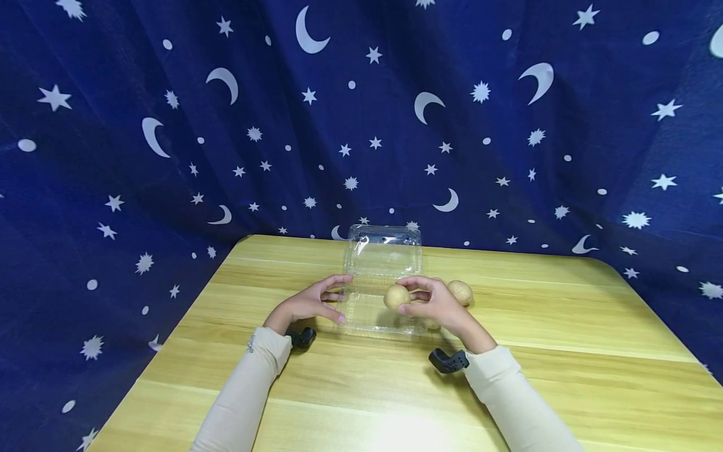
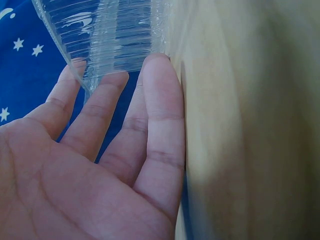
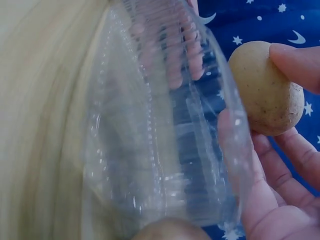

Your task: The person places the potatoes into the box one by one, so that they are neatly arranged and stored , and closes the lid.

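Observation:
A clear plastic clamshell box [image 1: 367, 314] sits on the table with its lid [image 1: 384, 254] raised toward the back. My right hand [image 1: 433, 302] pinches a small round potato [image 1: 397, 297] between thumb and fingers, above the right part of the box. In the right wrist view, that potato [image 3: 265, 89] shows just beyond the box's clear wall [image 3: 165, 145]. My left hand [image 1: 313, 303] is spread at the left side of the box. Seen from the left wrist, its fingers [image 2: 162, 95] lie against the plastic and hold nothing.
Another potato [image 1: 460, 292] lies just right of my right hand. One more potato [image 1: 432, 324] is partly hidden under that hand, beside the box. Bare wooden tabletop [image 1: 350, 389] lies in front, and a dark blue curtain [image 1: 361, 125] hangs behind the table.

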{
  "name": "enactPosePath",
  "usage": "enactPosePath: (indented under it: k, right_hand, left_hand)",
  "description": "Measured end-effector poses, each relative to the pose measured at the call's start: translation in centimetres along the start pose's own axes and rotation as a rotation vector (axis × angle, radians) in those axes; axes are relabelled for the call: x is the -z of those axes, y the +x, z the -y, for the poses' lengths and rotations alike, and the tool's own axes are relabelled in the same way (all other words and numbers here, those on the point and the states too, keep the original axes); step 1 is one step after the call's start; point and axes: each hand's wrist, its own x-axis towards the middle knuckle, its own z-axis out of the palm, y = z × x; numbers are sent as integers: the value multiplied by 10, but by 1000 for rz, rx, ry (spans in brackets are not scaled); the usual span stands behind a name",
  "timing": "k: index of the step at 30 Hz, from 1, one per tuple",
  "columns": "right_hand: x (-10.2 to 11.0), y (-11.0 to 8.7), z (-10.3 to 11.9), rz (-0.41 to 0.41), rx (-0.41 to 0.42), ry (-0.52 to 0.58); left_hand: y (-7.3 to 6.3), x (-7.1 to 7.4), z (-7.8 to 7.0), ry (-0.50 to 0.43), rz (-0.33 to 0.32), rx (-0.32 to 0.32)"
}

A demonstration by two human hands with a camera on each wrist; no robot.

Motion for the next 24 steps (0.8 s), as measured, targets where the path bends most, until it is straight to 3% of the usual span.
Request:
enactPosePath:
  k: [16,24]
  right_hand:
    - [-16,9,4,0,-77,165]
    - [-25,14,2,-16,-61,209]
  left_hand:
    - [1,0,-1,-3,-4,6]
    - [0,-1,-1,-3,-1,1]
